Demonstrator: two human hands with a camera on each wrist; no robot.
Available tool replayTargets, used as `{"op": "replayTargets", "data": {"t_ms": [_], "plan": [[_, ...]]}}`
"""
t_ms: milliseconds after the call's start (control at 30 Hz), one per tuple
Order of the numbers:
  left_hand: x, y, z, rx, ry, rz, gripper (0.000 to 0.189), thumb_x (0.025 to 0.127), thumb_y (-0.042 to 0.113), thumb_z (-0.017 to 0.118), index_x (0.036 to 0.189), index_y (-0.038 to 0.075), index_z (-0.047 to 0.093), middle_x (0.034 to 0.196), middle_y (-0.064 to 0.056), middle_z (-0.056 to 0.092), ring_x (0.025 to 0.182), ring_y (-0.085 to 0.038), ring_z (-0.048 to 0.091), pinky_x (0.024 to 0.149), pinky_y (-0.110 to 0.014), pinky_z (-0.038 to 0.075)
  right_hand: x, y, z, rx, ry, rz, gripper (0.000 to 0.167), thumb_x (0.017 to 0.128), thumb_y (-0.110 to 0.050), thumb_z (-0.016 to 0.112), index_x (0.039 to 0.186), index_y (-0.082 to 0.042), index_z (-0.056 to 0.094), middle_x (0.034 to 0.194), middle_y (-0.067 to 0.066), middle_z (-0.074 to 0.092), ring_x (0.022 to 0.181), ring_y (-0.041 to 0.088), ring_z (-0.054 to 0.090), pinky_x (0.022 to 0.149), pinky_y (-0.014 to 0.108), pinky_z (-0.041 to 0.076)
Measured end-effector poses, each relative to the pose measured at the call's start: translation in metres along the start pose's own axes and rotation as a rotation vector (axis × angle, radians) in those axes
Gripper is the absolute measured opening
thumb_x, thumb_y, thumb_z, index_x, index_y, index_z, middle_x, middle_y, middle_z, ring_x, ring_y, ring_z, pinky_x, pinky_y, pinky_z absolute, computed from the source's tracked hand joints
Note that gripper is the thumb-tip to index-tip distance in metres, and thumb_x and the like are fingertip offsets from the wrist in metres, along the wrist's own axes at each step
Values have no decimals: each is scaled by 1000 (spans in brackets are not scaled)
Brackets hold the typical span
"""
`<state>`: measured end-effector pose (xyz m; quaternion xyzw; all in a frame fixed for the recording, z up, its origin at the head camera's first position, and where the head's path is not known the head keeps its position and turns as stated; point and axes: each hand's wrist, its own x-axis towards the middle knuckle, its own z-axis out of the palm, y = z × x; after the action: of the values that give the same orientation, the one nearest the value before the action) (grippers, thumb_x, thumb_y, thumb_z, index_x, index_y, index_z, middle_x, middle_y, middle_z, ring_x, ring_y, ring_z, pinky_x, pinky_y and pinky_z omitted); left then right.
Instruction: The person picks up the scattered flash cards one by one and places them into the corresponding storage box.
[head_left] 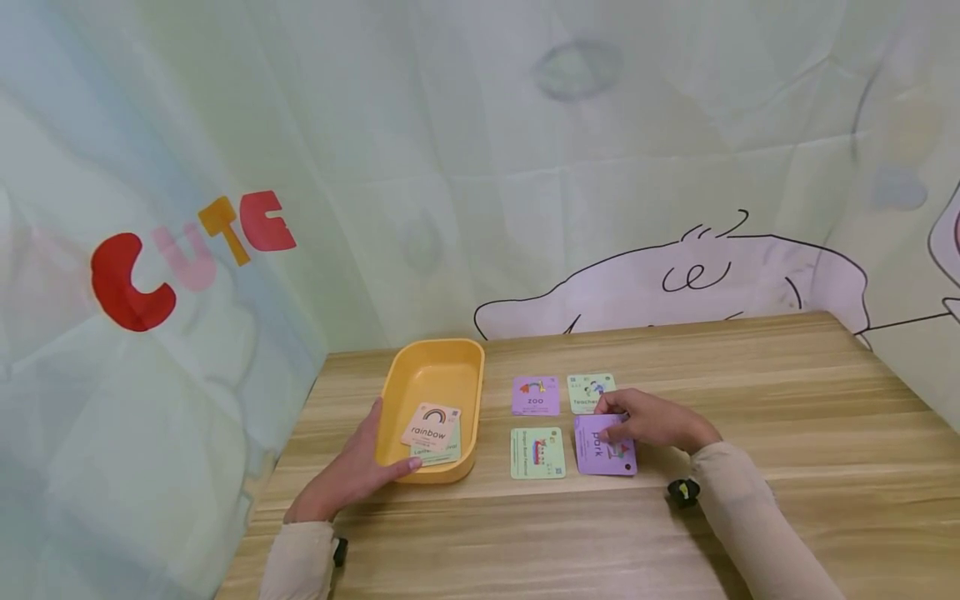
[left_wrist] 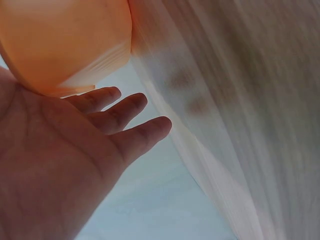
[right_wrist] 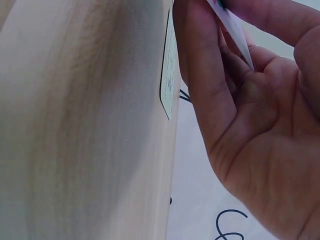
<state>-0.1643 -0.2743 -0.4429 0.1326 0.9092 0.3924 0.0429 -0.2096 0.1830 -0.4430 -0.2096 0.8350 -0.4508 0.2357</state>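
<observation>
At the head view's lower middle, my left hand [head_left: 356, 462] rests against the left side of a yellow tray [head_left: 432, 354], thumb at its front rim. Its visible fingers [left_wrist: 142, 140] stretch out straight beside the tray in the left wrist view. Inside the tray lies a "rainbow" card [head_left: 429, 428], overlapping a green card [head_left: 442, 451]. My right hand [head_left: 656, 421] pinches a purple "park" card [head_left: 592, 460] between thumb and fingers; in the right wrist view the card [right_wrist: 236, 32] shows nearly edge-on. A green "teacher" card [head_left: 581, 392] lies just behind, partly covered by the fingers.
On the wooden table [head_left: 787, 400], a purple "zoo" card [head_left: 536, 408] and a green Dragon Boat Festival card [head_left: 555, 454] lie between the tray and my right hand. A printed cloth [head_left: 420, 167] hangs along the table's back and left edges.
</observation>
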Motion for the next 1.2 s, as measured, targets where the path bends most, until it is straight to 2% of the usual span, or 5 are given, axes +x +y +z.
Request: {"op": "replayTargets", "data": {"t_ms": [233, 433, 700, 1000, 1200], "plan": [[0, -1, 0, -6, 5, 16, 106, 83, 40, 83, 159, 10, 16, 146, -16, 44, 126, -32, 46, 110, -58, 35, 0, -1, -1, 2, -5, -4, 16, 94, -12, 71, 104, -4, 62, 99, 6, 66, 89, 20, 60, 77, 34, 50], [-3, 1, 0, -8, -3, -23, 110, 82, 44, 83, 161, 12, 13, 151, -15, 40, 128, -31, 44, 112, -58, 33, 1, 4, -4, -6, -4, -18, 15, 94, -14, 71, 104, -6, 63, 98, 5, 67, 87, 21, 62, 76, 33, 51], [-1, -1, 0, 8, 12, 32, 108, 83, 41, 82, 160, 8, 15, 149, -19, 42, 129, -34, 44, 112, -60, 31, 1, 1, -7, 28, 6, -15, 17, 94, -14, 71, 106, -5, 64, 99, 7, 69, 84, 23, 65, 73, 34, 53], [-2, 1, 1, 9, 0, -28, 110, 81, 45, 83, 160, 12, 14, 151, -14, 41, 128, -31, 44, 112, -58, 33, -1, -8, -8, 55, 30, -10, 18, 93, -12, 71, 107, -4, 62, 103, 10, 66, 86, 22, 64, 75, 34, 54], [-1, 1, 0, 2, 2, 2, 105, 82, 43, 83, 159, 13, 18, 144, -12, 46, 122, -29, 47, 108, -54, 37, 0, -11, -9, 70, 32, -27, 20, 93, -11, 71, 108, -2, 62, 104, 11, 66, 86, 22, 64, 75, 34, 55]]}}
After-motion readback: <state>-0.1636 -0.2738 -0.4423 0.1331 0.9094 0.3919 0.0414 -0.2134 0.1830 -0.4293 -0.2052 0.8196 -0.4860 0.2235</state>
